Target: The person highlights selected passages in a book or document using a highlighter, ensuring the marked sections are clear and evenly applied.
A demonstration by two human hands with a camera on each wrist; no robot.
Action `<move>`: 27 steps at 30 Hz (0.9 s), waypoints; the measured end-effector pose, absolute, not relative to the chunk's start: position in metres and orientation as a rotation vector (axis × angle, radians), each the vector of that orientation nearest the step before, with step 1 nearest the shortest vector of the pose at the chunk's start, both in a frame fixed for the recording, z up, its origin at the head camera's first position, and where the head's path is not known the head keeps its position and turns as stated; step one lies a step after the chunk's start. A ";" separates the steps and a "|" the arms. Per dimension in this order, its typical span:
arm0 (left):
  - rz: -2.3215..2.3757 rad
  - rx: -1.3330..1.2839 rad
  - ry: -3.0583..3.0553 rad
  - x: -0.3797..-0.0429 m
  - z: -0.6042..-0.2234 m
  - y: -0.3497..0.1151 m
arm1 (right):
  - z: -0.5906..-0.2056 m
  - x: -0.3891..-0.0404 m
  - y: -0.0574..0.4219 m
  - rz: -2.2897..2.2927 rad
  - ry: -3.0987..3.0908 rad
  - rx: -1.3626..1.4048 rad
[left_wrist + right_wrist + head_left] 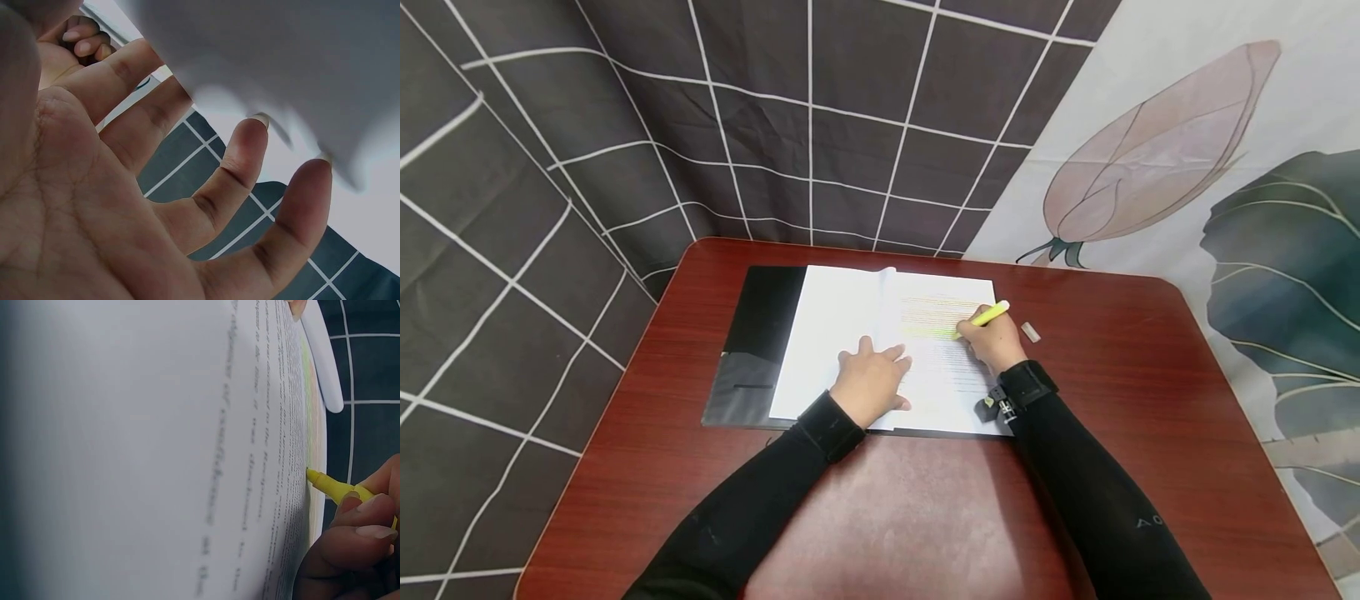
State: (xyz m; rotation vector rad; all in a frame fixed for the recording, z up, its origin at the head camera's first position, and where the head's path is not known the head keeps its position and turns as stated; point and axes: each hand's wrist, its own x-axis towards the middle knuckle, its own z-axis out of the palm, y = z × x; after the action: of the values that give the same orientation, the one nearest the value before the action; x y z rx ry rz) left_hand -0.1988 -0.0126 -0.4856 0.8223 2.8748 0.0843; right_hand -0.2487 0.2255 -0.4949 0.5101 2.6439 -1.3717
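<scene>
My right hand point(996, 343) pinches a yellow highlighter point(992, 313) over the printed right-hand page point(951, 392) of an open document. In the right wrist view, the highlighter's tip point(309, 474) is right at the lines of text. Orange, yellow and green strokes colour the upper lines of that page. My left hand point(872, 383) rests with spread fingers near the fold, between the printed page and the blank left-hand page point(820, 333). The left wrist view shows its fingertips point(253, 128) against the white paper.
The pages lie in a black folder point(767, 304), whose cover extends to the left. A small whitish piece point(1031, 332) lies on the reddish-brown table point(1112, 350), right of the page. Dark gridded cloth point(760, 125) hangs behind the table and to its left.
</scene>
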 end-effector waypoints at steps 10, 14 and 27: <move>0.085 0.831 2.886 -0.199 -0.485 -0.013 | -0.496 -0.250 0.231 -1.384 2.627 0.559; 0.093 0.834 2.889 -0.198 -0.485 -0.014 | -0.495 -0.249 0.232 -1.380 2.631 0.560; 0.109 0.833 2.896 -0.198 -0.486 -0.014 | -0.493 -0.245 0.238 -1.385 2.637 0.556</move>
State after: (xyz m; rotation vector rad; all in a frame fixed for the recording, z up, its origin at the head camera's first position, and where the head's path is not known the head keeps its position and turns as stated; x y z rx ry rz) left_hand -0.1978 -0.0135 -0.4863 0.8326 2.8956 0.1093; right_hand -0.2447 0.2376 -0.4926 0.5560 2.6372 -1.3853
